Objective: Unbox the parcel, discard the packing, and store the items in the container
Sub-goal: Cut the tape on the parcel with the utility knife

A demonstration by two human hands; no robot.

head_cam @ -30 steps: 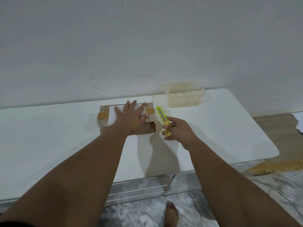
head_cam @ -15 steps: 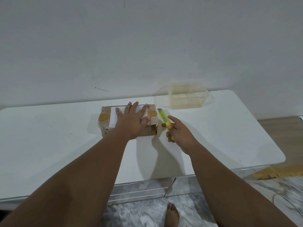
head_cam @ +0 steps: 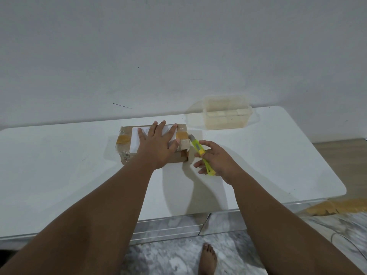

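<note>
A brown cardboard parcel (head_cam: 127, 143) with a white label and strips of tape lies on the white table (head_cam: 59, 171). My left hand (head_cam: 156, 143) rests flat on top of it, fingers spread. My right hand (head_cam: 216, 161) grips a yellow-green box cutter (head_cam: 200, 153) just right of the parcel, with the blade end touching the parcel's taped right end. A clear plastic container (head_cam: 226, 116) without a lid stands at the back right of the table, against the wall.
The wall runs right behind the table. Mirrored drawer fronts (head_cam: 168, 227) sit below the table's front edge. My bare foot (head_cam: 207, 259) stands on the marble floor. Brown tape scraps (head_cam: 327, 208) lie on the floor at the right.
My right hand has brought the cutter down and left until its tip meets the parcel's right end. My left hand stays flat on the parcel.
</note>
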